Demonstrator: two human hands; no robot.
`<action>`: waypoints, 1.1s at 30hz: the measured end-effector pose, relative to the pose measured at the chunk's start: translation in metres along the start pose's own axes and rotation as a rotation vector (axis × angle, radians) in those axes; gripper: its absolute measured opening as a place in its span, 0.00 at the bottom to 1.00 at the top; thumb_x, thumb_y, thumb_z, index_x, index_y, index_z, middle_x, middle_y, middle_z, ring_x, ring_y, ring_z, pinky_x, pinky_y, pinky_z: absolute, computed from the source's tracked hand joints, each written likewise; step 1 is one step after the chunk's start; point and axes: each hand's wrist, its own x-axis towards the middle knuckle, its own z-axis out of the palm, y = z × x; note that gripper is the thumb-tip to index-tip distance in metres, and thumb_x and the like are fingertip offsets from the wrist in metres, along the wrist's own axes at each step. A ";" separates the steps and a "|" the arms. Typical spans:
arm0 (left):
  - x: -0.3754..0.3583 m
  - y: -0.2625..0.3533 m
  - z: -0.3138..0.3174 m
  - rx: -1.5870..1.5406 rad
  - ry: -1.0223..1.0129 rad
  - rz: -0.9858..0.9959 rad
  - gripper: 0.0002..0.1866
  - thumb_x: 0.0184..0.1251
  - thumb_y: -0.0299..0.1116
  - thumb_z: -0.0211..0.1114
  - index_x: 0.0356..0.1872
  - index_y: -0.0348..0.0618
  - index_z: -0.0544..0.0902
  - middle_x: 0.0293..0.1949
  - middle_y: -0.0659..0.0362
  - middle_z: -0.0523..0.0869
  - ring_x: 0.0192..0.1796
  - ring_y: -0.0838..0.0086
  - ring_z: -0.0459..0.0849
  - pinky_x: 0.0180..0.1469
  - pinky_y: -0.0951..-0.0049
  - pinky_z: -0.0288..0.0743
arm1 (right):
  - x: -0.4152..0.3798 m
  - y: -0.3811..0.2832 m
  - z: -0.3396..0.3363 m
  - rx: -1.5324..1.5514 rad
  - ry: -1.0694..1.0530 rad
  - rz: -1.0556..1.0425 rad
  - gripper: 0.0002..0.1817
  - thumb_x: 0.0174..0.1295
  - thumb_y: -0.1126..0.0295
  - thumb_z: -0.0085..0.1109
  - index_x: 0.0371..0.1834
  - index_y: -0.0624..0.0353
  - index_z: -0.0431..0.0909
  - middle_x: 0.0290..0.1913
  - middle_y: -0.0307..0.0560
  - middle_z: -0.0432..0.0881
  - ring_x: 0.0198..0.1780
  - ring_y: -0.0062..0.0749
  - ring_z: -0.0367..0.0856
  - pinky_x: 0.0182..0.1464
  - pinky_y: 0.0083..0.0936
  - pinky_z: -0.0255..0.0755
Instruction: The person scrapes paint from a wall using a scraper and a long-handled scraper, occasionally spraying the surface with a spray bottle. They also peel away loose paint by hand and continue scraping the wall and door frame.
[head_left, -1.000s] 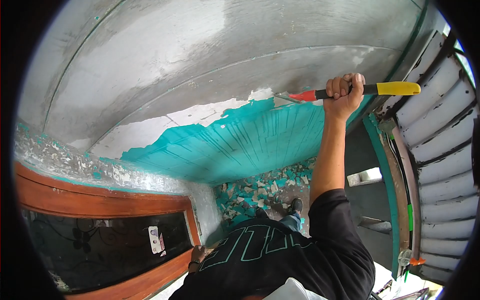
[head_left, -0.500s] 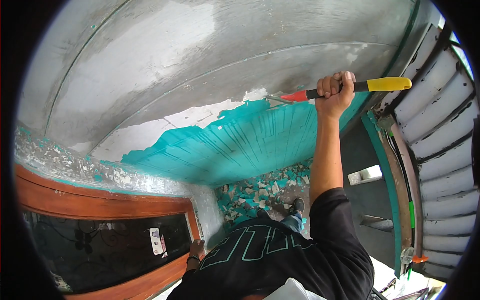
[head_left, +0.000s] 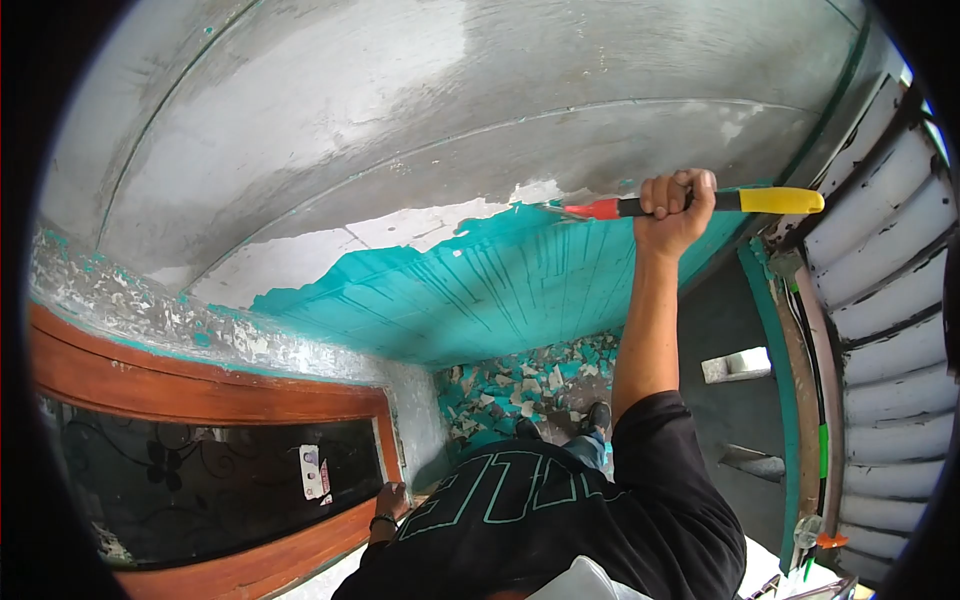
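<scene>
My right hand (head_left: pixel 675 215) is closed around the black grip of a long scraper (head_left: pixel 782 201), which has a red head and a yellow handle end. Its blade points left and meets the upper edge of the turquoise paint (head_left: pixel 440 290) on the wall. Along that edge runs a bare, pale strip (head_left: pixel 400 228). Down at the left, my left hand (head_left: pixel 393 499) has its fingers curled at the edge of the brown wooden window frame (head_left: pixel 270 378); their exact grip is small in view.
Turquoise and white paint flakes (head_left: pixel 520 388) litter the floor around my shoes (head_left: pixel 598 417). Grey wall (head_left: pixel 330 120) curves above the paint. To the right stand a turquoise-edged post (head_left: pixel 770 330) and pale corrugated panels (head_left: pixel 890 390). Dark glass (head_left: pixel 220 490) fills the window.
My right hand and the scraper sit lower in view, and the handle has swung down from a slant to nearly level. The whole view has shifted slightly. My left hand stays at the frame.
</scene>
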 end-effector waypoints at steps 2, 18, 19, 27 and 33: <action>0.007 -0.014 0.007 0.040 0.093 0.004 0.23 0.67 0.48 0.54 0.42 0.34 0.80 0.34 0.47 0.86 0.38 0.58 0.85 0.46 0.61 0.75 | 0.002 -0.004 0.003 0.003 0.003 -0.034 0.14 0.65 0.61 0.47 0.24 0.56 0.68 0.11 0.31 0.54 0.10 0.16 0.51 0.14 0.18 0.52; 0.043 -0.053 0.056 0.043 -0.019 -0.010 0.23 0.67 0.51 0.54 0.45 0.38 0.78 0.43 0.45 0.84 0.49 0.53 0.82 0.50 0.60 0.73 | -0.019 -0.007 0.071 -0.138 -0.418 -0.136 0.11 0.65 0.66 0.46 0.27 0.61 0.67 0.10 0.32 0.54 0.08 0.17 0.51 0.12 0.20 0.53; 0.062 -0.070 0.068 0.118 -0.065 0.117 0.23 0.67 0.51 0.54 0.46 0.39 0.78 0.44 0.45 0.83 0.49 0.52 0.81 0.50 0.59 0.73 | -0.017 -0.006 0.075 -0.140 -0.458 -0.121 0.11 0.65 0.67 0.46 0.27 0.60 0.66 0.10 0.32 0.54 0.08 0.17 0.50 0.12 0.20 0.52; 0.067 0.003 0.064 -0.236 0.062 -0.045 0.22 0.68 0.48 0.52 0.44 0.37 0.78 0.31 0.50 0.84 0.33 0.62 0.84 0.42 0.62 0.75 | -0.021 -0.002 0.093 -0.198 -0.506 -0.085 0.10 0.64 0.69 0.48 0.25 0.59 0.65 0.10 0.33 0.55 0.09 0.16 0.51 0.12 0.20 0.51; 0.066 0.022 0.051 -0.059 0.123 0.162 0.22 0.69 0.47 0.50 0.47 0.38 0.78 0.35 0.50 0.84 0.36 0.64 0.84 0.42 0.65 0.76 | -0.034 0.016 0.092 -0.290 -0.447 -0.032 0.12 0.62 0.71 0.49 0.22 0.59 0.62 0.10 0.35 0.55 0.09 0.18 0.52 0.11 0.22 0.52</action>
